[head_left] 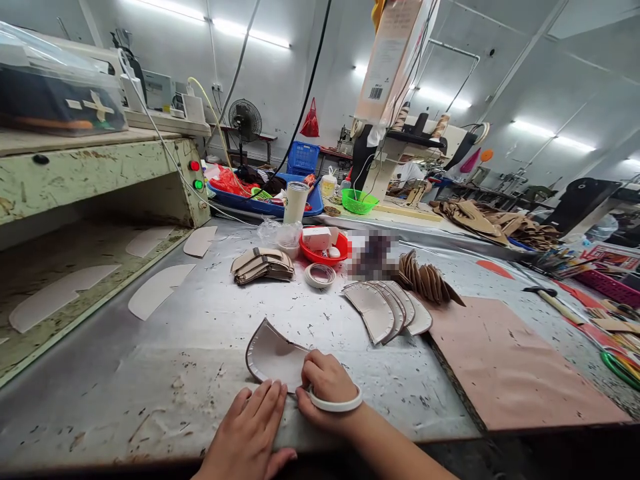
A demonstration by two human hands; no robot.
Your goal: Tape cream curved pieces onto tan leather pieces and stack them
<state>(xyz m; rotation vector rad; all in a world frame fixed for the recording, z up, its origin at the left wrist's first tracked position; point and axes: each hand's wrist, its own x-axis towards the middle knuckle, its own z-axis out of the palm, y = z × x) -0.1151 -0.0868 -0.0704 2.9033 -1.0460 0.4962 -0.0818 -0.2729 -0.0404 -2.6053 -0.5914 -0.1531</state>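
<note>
A curved pale panel point(275, 353) with a dark edge and a notched border lies on the metal-topped table in front of me. My left hand point(253, 417) is flat, its outstretched fingertips pressing the panel's near edge. Curled fingers of my right hand point(327, 383) close on the panel's right end, partly hiding it. Against that hand rests a narrow white ring point(337, 404), which looks like a roll of tape. Farther back, similar bordered panels point(373, 310) lie overlapped beside a row of brown curved pieces point(430, 280).
Another tape roll point(320, 276) sits near a stack of folded pieces point(263, 267) and a red bowl point(325, 247). White cut pieces point(160, 290) lie left, by the green machine's opening. At right are a pink board point(520, 363) and a hammer point(557, 307).
</note>
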